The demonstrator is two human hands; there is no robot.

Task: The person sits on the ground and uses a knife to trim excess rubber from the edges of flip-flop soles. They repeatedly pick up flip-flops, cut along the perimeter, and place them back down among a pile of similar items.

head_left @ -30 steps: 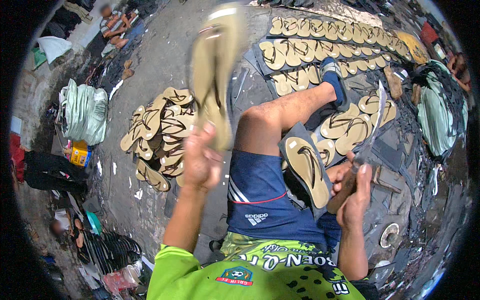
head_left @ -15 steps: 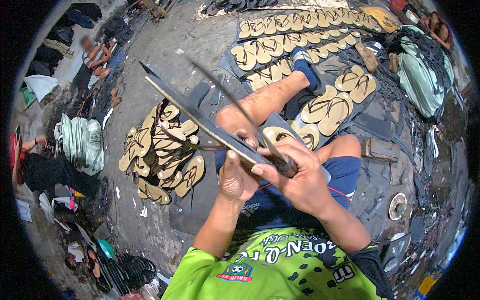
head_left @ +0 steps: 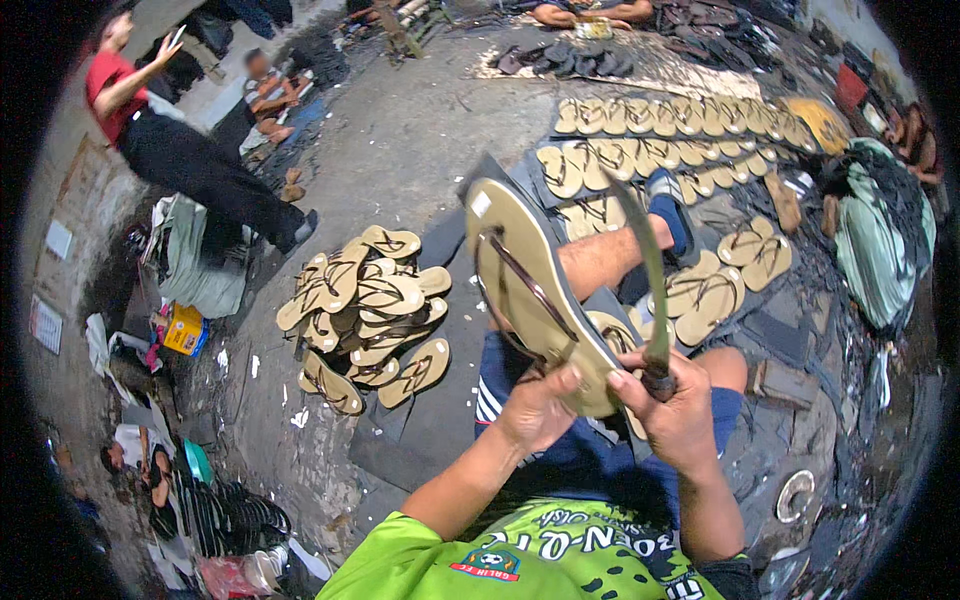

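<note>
My left hand point(head_left: 538, 408) grips the heel end of a tan flip-flop point(head_left: 540, 275) with a brown strap, tilted up over my lap. A dark rubber sheet point(head_left: 487, 175) sticks out past its toe end. In my right hand point(head_left: 678, 408) is a knife point(head_left: 655, 285) with a long curved blade and a dark handle, its tip pointing up and away. The right thumb and fingertips meet the sole's right edge near the heel; the blade stands apart from the sole. Another tan flip-flop point(head_left: 610, 325) lies partly hidden behind the held one.
A heap of tan flip-flops point(head_left: 390, 293) lies on the floor to the left. Rows of flip-flops point(head_left: 690, 115) on dark sheets stretch across the far right. A pale green sack point(head_left: 865, 235) stands at the right. A person in red point(head_left: 120, 85) stands at the far left; other people sit farther off.
The flip-flop has turned from edge-on to show its tan upper face and strap. The knife has swung upright, away from the sole. The view has shifted, bringing the standing person into sight.
</note>
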